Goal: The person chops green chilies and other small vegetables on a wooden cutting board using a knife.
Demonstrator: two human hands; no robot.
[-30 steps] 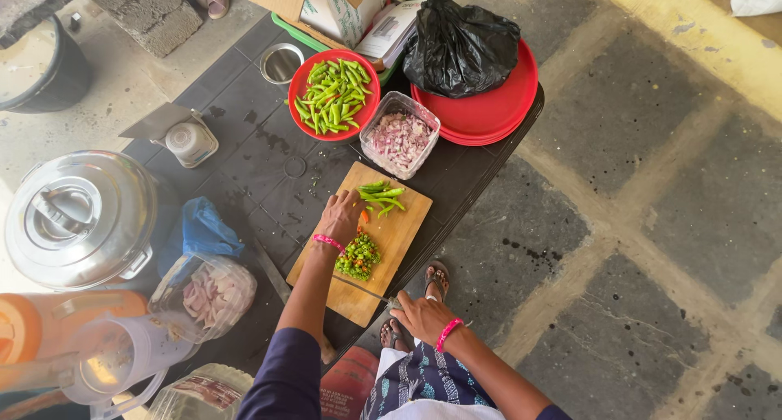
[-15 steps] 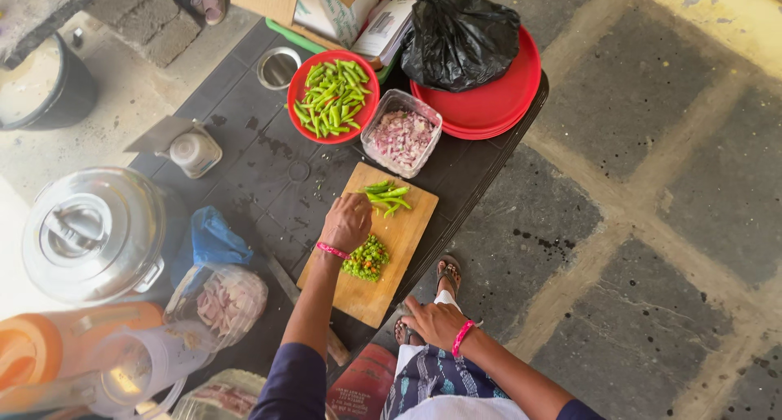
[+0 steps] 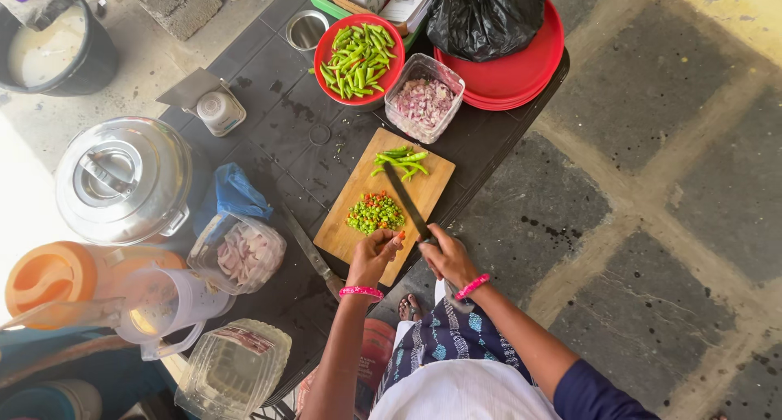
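Right hand [image 3: 446,255] grips knife [image 3: 405,200] over chopped chillies [image 3: 375,212].

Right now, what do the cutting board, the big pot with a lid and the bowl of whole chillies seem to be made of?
Cutting board: probably wood, matte tan with visible grain.
Big pot: metal, likely steel or aluminium, with a shiny, reflective lid.
Bowl: likely plastic, a smooth, uniformly red rim.
The knife in the right hand has a dark blade, seemingly metal.

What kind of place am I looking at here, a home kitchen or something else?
Probably an outdoor food-prep spot, perhaps a street stall: a dark table stands on paved stone ground. The right hand holds a knife over a wooden cutting board, beside a red bowl of green chillies and a big steel pot.
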